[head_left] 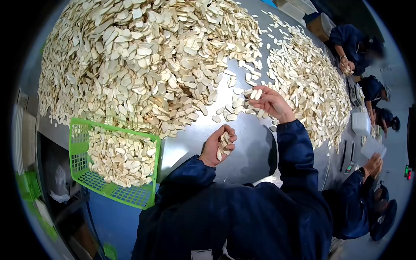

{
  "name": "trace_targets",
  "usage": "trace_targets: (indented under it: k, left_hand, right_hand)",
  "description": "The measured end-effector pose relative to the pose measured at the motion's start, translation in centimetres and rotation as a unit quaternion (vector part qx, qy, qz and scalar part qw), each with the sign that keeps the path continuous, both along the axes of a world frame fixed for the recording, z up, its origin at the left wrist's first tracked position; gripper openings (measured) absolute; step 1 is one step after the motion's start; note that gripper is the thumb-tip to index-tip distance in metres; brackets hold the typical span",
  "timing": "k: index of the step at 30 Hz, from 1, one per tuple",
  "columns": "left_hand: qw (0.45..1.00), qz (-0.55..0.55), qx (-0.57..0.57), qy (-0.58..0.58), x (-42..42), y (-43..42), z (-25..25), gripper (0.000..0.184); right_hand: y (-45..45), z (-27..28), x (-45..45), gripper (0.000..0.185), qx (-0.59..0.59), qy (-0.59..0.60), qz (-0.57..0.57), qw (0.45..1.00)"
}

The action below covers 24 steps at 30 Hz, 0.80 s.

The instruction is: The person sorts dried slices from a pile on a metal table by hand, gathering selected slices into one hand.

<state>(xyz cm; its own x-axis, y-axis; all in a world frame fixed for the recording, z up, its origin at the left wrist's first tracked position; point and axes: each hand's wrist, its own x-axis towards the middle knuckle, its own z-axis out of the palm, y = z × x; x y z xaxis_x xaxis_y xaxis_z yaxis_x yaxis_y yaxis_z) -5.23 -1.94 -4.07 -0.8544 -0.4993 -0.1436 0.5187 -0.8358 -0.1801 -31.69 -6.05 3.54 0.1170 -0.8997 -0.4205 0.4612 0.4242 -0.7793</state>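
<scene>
Pale, flat, oval dried slices (143, 56) lie in a big heap on a metal table. My left hand (214, 147) is cupped palm up above the table's front part, its fingers curled around several dried slices (224, 145). Farther forward and to the right, my right hand (273, 104) pinches a few dried slices (256, 93) between thumb and fingers, over loose slices on the metal. To the left of my left hand, a green plastic basket (158, 171) holds many slices and sits at the table's front edge, tilted in view.
A second, flatter heap of slices (303, 82) spreads along the right. Beyond it are a scale (348, 157), a white container (361, 123) and several co-workers in dark blue clothing (353, 43). Stacked trays (26, 138) stand at far left. Bare metal tabletop (247, 147) shows between my arms.
</scene>
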Motion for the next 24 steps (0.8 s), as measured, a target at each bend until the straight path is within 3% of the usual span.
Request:
trace_targets:
  k: [3, 7, 10, 11, 13, 15, 18, 21, 24]
  left_hand:
    - [1.000, 0.002, -0.004, -0.006, 0.0, 0.0, -0.1, 0.016]
    - [1.000, 0.006, -0.010, -0.004, -0.1, 0.0, 0.0, 0.015]
    - [1.000, -0.011, -0.009, -0.012, 0.0, 0.0, 0.0, 0.016]
    - [1.000, -0.020, -0.007, -0.017, 0.0, 0.1, 0.0, 0.016]
    - [0.996, -0.057, -0.050, -0.037, -0.2, 0.3, 0.1, 0.018]
    - [0.991, -0.098, -0.078, -0.039, -0.3, 0.7, 0.0, 0.019]
    - [0.984, -0.141, -0.111, -0.012, -0.4, 1.0, -0.3, 0.021]
    - [0.984, -0.147, -0.100, 0.000, -0.4, 1.3, -0.4, 0.021]
    - [0.985, -0.152, -0.068, 0.047, -0.1, 0.8, -0.2, 0.017]
  right_hand:
    - [0.3, -0.8, 0.0, 0.041, -0.021, -0.031, 0.002, 0.999]
    - [0.6, 0.2, 0.9, 0.034, -0.002, 0.037, -0.032, 0.999]
    - [0.8, -1.1, -0.2, 0.024, -0.007, 0.159, -0.052, 0.986]
    - [0.9, -1.4, -0.6, 0.021, -0.022, 0.260, -0.046, 0.964]
    - [1.0, -1.6, -1.3, 0.015, -0.051, 0.453, -0.033, 0.890]
    - [1.4, -2.1, -1.8, 0.017, -0.108, 0.628, -0.044, 0.770]
    - [1.9, -1.5, -0.7, 0.025, -0.223, 0.831, -0.061, 0.506]
    - [2.0, -1.5, 2.5, 0.030, -0.295, 0.743, -0.005, 0.601]
    - [2.0, -1.4, 6.1, 0.026, -0.364, 0.673, 0.072, 0.639]
